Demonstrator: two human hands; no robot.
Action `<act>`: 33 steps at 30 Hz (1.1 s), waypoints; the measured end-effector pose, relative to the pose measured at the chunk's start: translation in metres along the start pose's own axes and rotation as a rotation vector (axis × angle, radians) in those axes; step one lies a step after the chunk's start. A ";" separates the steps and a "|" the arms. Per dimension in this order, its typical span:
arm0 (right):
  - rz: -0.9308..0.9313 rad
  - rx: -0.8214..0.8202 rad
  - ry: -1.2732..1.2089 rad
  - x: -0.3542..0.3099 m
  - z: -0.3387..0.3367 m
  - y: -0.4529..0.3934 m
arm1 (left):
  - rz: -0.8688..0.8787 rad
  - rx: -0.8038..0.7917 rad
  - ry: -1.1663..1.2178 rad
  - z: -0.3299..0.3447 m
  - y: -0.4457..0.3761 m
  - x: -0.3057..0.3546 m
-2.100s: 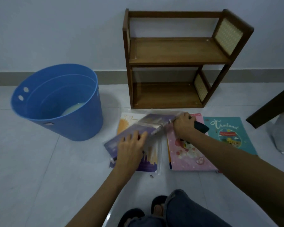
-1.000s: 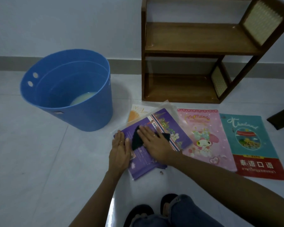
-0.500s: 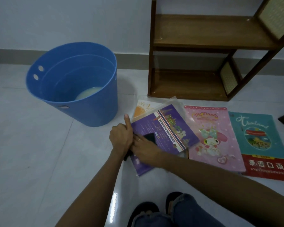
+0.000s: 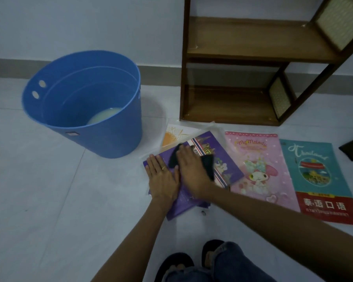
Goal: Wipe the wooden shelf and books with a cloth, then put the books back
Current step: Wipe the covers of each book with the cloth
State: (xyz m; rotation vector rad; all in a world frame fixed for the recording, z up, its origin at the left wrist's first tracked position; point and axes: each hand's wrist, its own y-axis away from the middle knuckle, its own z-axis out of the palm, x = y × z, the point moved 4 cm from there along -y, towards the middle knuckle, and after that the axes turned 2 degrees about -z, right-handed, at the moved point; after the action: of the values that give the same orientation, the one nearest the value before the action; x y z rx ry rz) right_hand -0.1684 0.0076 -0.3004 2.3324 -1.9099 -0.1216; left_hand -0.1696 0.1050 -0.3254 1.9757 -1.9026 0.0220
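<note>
Purple book point(image 4: 228, 169): flat on the floor, at 6 o'clock from the wooden shelf point(image 4: 253, 41).
Left hand point(image 4: 161, 178): fingers flat, pinning the cover.
Right hand point(image 4: 190, 169): flat, pressing the dark cloth point(image 4: 208, 163).
Technique: probably even strokes away from the pinned edge.

The bucket point(image 4: 94, 110) was plain blue. The cloth point(image 4: 208, 163) was dark, on a purple book point(image 4: 228, 165) with a red, white and blue stripe. Beside it lay a pink cartoon book point(image 4: 259, 165) and a teal book point(image 4: 314, 171) with a red band. The shelf point(image 4: 243, 37) was brown wood with pale woven panels.
</note>
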 end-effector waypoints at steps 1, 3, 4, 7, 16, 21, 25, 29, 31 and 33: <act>-0.066 -0.016 -0.010 -0.015 0.005 0.005 | 0.021 0.009 -0.049 0.001 0.000 -0.003; -0.152 -0.028 -0.067 -0.015 0.006 0.007 | 0.058 0.024 -0.063 0.003 0.001 -0.006; -0.191 -0.015 -0.088 -0.004 0.004 0.003 | 0.057 0.031 -0.035 0.002 0.002 -0.007; -0.070 0.057 -0.180 0.053 -0.002 -0.007 | 0.052 0.020 -0.044 0.002 0.001 -0.005; 0.190 -0.033 -0.072 0.092 -0.003 0.014 | 0.015 -0.017 -0.156 0.004 -0.002 0.000; -0.137 0.047 -0.038 -0.008 0.022 0.063 | 0.049 -0.007 -0.230 0.004 -0.001 -0.001; -0.181 0.086 -0.043 0.031 0.023 0.073 | 0.043 0.004 -0.192 0.000 0.001 -0.002; 0.047 0.076 -0.048 0.107 0.011 0.070 | 0.025 -0.006 -0.171 -0.002 0.002 -0.001; 0.140 0.013 -0.061 0.143 0.014 0.073 | 0.010 -0.004 -0.199 -0.003 0.004 0.001; 0.195 -0.141 -0.079 0.167 0.014 0.076 | 0.108 0.011 -0.240 -0.006 0.009 0.014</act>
State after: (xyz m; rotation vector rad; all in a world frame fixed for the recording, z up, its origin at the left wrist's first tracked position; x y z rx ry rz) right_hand -0.2113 -0.1712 -0.3007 2.0696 -2.0795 -0.3227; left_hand -0.1758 0.0932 -0.3130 1.9545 -2.1617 -0.1821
